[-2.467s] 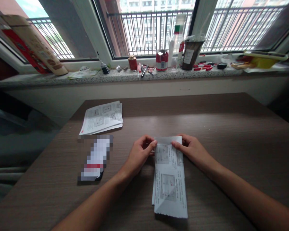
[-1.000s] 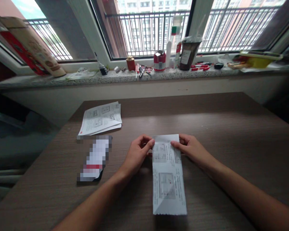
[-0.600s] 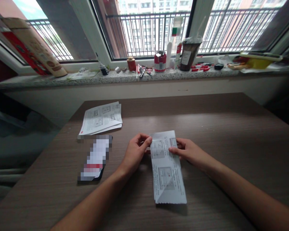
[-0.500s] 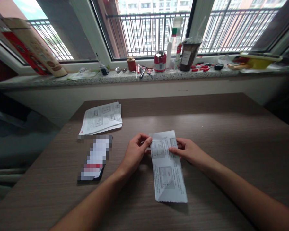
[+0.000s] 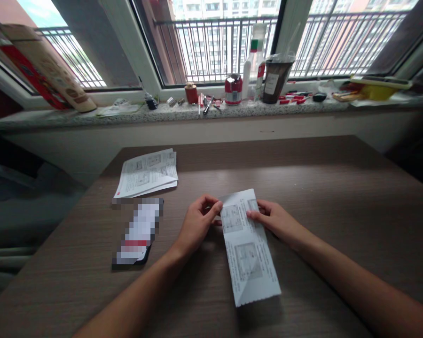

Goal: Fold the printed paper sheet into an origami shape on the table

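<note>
A long, narrow printed paper strip (image 5: 246, 249) is held above the brown table, its lower end tilted toward the right. My left hand (image 5: 202, 218) pinches the upper left edge between thumb and fingers. On the right edge, my right hand (image 5: 271, 217) grips the strip with its thumb on top and its other fingers partly hidden behind. A stack of folded printed sheets (image 5: 148, 172) lies at the table's back left. Just in front of the stack is a phone (image 5: 137, 232), its screen blurred out.
The brown table (image 5: 320, 188) reaches back to a stone windowsill (image 5: 120, 119). On the sill stand a red can (image 5: 233, 89), a dark cup (image 5: 277, 80), a clear bottle, small tools and a yellow container (image 5: 380, 89).
The lower end of the paper strip has swung to the right and nearer to me. Both hands keep hold of it, the right one slightly shifted.
</note>
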`<state>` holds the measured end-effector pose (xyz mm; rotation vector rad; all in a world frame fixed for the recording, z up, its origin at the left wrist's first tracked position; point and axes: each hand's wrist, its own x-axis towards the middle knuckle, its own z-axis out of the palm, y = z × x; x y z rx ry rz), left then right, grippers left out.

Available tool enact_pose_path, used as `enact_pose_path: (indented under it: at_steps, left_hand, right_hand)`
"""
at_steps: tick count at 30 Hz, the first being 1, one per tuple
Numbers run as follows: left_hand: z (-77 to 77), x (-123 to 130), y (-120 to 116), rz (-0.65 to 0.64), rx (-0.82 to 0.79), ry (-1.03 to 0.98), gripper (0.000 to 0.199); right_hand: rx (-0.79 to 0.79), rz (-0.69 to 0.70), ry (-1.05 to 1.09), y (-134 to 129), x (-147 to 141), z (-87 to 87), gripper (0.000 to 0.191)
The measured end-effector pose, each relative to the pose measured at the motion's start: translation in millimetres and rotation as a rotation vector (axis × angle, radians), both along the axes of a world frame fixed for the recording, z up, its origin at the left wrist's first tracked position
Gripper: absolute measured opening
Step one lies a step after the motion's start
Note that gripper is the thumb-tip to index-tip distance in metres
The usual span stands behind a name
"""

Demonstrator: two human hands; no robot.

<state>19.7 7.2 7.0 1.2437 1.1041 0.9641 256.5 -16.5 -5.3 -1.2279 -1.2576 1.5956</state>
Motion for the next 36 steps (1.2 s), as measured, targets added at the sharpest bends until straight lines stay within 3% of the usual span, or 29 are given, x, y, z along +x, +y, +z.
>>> enact_pose_path:
  at_steps: [5,18,29,36]
  left_hand:
    - [2.6,2.9,-2.6,-0.01,-0.001,0.005,0.031]
    - [0.4,4.2,-4.3,-0.015,-0.085,-0.074,0.032]
    - [4.9,3.8,-4.9,-0.027,0.003,-0.023,0.029]
    - [5.9,3.7,-5.8,-0.03,0.008,-0.005,0.028]
  right_hand:
    - [-0.078,-0.146,0.046,1.3,-3.7,0.3,0.037]
    - [0.032,-0.13,0.019,-2.0,-2.9,13.7,0.033]
    - [-0.032,-0.204,0.037,1.7,-1.3,3.9,0.04]
    - [0.132,-0.194,-0.063,1.6,0.8,6.3,0.041]
